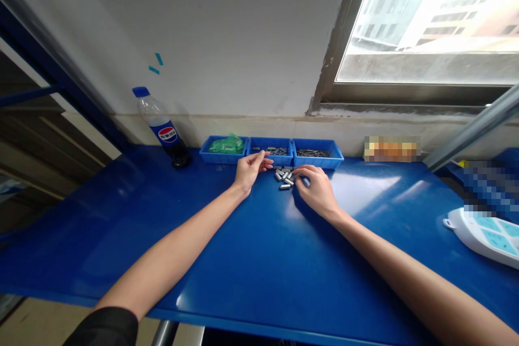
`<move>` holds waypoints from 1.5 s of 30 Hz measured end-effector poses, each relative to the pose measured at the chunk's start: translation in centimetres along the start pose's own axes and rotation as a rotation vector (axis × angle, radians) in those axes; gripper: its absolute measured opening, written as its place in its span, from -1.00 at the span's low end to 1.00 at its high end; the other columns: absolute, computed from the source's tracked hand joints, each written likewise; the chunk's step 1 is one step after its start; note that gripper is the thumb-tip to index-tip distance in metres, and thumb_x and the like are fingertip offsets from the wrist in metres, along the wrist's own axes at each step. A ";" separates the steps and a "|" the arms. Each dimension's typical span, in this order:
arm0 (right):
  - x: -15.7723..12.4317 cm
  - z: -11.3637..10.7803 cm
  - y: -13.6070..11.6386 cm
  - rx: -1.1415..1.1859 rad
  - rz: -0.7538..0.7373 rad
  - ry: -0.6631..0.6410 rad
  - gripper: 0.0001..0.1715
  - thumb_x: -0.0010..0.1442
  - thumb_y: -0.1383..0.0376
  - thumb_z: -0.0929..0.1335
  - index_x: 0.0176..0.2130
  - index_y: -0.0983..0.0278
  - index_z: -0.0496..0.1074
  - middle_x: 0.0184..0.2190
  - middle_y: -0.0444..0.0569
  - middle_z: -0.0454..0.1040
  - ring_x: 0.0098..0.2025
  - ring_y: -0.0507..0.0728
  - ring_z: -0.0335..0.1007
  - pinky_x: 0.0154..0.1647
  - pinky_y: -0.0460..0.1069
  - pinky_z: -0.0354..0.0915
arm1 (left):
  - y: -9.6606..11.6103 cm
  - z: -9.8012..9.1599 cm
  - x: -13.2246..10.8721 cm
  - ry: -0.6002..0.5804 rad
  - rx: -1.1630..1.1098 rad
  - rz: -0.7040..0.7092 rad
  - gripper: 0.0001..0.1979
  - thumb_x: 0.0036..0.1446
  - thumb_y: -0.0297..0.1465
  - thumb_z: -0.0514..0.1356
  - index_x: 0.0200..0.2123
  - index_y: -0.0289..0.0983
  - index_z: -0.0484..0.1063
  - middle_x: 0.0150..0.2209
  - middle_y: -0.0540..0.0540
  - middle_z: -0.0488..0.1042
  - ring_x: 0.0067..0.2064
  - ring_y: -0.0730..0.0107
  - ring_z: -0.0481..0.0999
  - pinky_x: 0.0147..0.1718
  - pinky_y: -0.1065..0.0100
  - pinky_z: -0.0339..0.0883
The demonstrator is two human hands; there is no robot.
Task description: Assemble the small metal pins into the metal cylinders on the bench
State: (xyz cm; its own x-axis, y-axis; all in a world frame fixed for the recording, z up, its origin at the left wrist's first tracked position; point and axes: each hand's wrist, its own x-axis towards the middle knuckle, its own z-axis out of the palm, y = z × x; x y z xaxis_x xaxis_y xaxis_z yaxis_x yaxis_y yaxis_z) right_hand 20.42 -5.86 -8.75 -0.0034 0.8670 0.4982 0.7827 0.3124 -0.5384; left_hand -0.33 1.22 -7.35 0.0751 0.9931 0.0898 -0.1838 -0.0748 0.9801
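A small pile of short silvery metal cylinders (285,186) lies on the blue table, in front of the middle blue bin (283,162). My left hand (248,173) is at the pile's left, by the front of that bin. Its thumb and forefinger come together, the other fingers reach out loosely, and anything between the tips is too small to make out. From the right, my right hand (315,188) bends its fingers down to the pile's edge. Its fingertips are closed at the cylinders; what they pinch is hidden. More grey metal pieces (278,151) lie inside the middle bin.
The left bin (224,158) holds green plastic packaging (227,144); the right bin (320,162) holds thin dark metal pins (312,153). A cola bottle (165,132) stands back left. A white-and-teal case (486,232) lies at the right edge. Wall and window (425,21) rise behind the table (227,270).
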 end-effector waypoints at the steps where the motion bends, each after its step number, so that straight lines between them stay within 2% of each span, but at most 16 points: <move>1: 0.0 0.1 0.2 0.010 -0.001 -0.011 -0.71 0.21 0.38 0.32 -0.18 0.18 0.62 -0.07 0.05 0.61 -0.01 0.29 0.47 0.12 0.19 0.34 | 0.0 0.0 0.0 -0.010 0.010 0.007 -0.43 0.07 0.07 0.35 -0.14 -0.34 0.63 -0.30 -0.21 0.68 -0.34 0.33 0.64 -0.34 0.37 0.44; 4: 0.0 0.1 0.4 0.064 0.016 -0.010 -0.68 0.22 0.39 0.31 -0.14 0.21 0.62 -0.06 0.07 0.59 -0.05 0.26 0.51 0.06 0.16 0.39 | 0.0 0.0 -0.2 -0.048 0.048 0.036 -0.48 0.10 0.04 0.34 -0.18 -0.32 0.64 -0.35 -0.17 0.66 -0.38 0.36 0.61 -0.36 0.38 0.42; 9: 0.1 -0.3 0.0 0.249 0.124 0.040 -0.78 0.23 0.27 0.38 -0.15 0.23 0.60 -0.15 0.06 0.60 -0.32 0.15 0.52 -0.21 0.08 0.47 | -0.1 -0.1 -0.3 -0.104 0.114 0.081 -0.57 0.16 -0.03 0.31 -0.26 -0.33 0.63 -0.40 -0.14 0.64 -0.41 0.39 0.58 -0.39 0.40 0.39; 11: 0.2 -0.4 -0.1 0.367 0.171 0.074 -0.77 0.23 0.19 0.41 -0.15 0.22 0.59 -0.16 0.06 0.62 -0.28 0.17 0.55 -0.19 0.08 0.49 | 0.0 0.0 -0.4 -0.126 0.154 0.107 -0.59 0.19 -0.05 0.29 -0.28 -0.33 0.62 -0.42 -0.13 0.62 -0.43 0.39 0.57 -0.41 0.40 0.38; 14: 0.5 -0.5 0.0 0.566 0.256 0.108 -0.64 0.18 0.02 0.47 -0.15 0.21 0.58 -0.16 0.06 0.63 -0.19 0.21 0.59 -0.14 0.10 0.52 | 0.0 0.2 -0.8 -0.202 0.238 0.155 -0.61 0.22 -0.08 0.26 -0.29 -0.33 0.62 -0.44 -0.12 0.61 -0.43 0.37 0.57 -0.39 0.38 0.42; 19: 0.9 -0.7 0.5 0.808 0.334 0.071 -0.52 0.05 -0.07 0.54 -0.20 0.23 0.58 -0.28 0.02 0.63 -0.28 0.19 0.59 -0.16 0.10 0.53 | 0.3 0.7 -1.7 -0.332 0.390 0.251 -0.66 0.24 -0.12 0.25 -0.23 -0.30 0.62 -0.37 -0.12 0.64 -0.36 0.30 0.61 -0.29 0.33 0.49; 24: 0.9 -1.0 0.5 0.826 0.350 0.048 -0.50 0.04 -0.11 0.54 -0.25 0.23 0.56 -0.33 -0.01 0.62 -0.33 0.17 0.58 -0.18 0.08 0.52 | 1.2 1.0 -2.7 -0.446 0.609 0.414 -0.71 0.26 -0.17 0.24 -0.19 -0.27 0.62 -0.30 -0.10 0.65 -0.36 0.36 0.56 -0.31 0.38 0.42; 28: 0.8 -1.0 -0.1 0.812 0.313 0.009 -0.50 0.04 -0.12 0.54 -0.27 0.22 0.56 -0.34 -0.01 0.62 -0.35 0.16 0.57 -0.21 0.07 0.50 | 1.3 1.2 -3.0 -0.493 0.644 0.473 -0.72 0.27 -0.18 0.25 -0.15 -0.28 0.60 -0.33 -0.09 0.64 -0.37 0.37 0.54 -0.33 0.39 0.37; 35: 0.5 -0.7 -0.3 0.829 0.230 -0.101 -0.51 0.05 -0.13 0.53 -0.25 0.20 0.56 -0.30 -0.02 0.63 -0.28 0.18 0.59 -0.19 0.07 0.52 | 0.8 1.0 -3.0 -0.548 0.674 0.543 -0.74 0.31 -0.22 0.22 -0.08 -0.24 0.59 -0.26 -0.10 0.64 -0.31 0.34 0.56 -0.25 0.36 0.36; 40: 0.5 -0.6 -0.3 0.816 0.224 -0.101 -0.49 0.05 -0.14 0.53 -0.25 0.20 0.56 -0.31 -0.02 0.63 -0.29 0.18 0.59 -0.18 0.08 0.53 | 0.8 1.1 -2.9 -0.515 0.659 0.515 -0.73 0.30 -0.20 0.24 -0.19 -0.26 0.62 -0.31 -0.11 0.64 -0.34 0.34 0.56 -0.30 0.35 0.36; 45: 0.5 -0.8 -0.6 0.717 0.221 -0.035 -0.54 0.14 -0.09 0.49 -0.17 0.20 0.56 -0.29 0.00 0.63 -0.27 0.19 0.59 -0.18 0.08 0.52 | 0.3 0.9 -2.2 -0.400 0.492 0.314 -0.69 0.19 -0.14 0.33 -0.23 -0.28 0.63 -0.35 -0.12 0.67 -0.37 0.29 0.63 -0.34 0.34 0.46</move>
State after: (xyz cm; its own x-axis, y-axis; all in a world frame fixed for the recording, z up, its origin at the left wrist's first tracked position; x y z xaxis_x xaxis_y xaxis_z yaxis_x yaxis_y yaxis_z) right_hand 20.49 -5.95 -7.66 0.0777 0.9469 0.3121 0.1700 0.2959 -0.9400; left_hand 0.30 -1.11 -7.07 0.4626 0.8157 0.3474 0.2016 -0.4783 0.8547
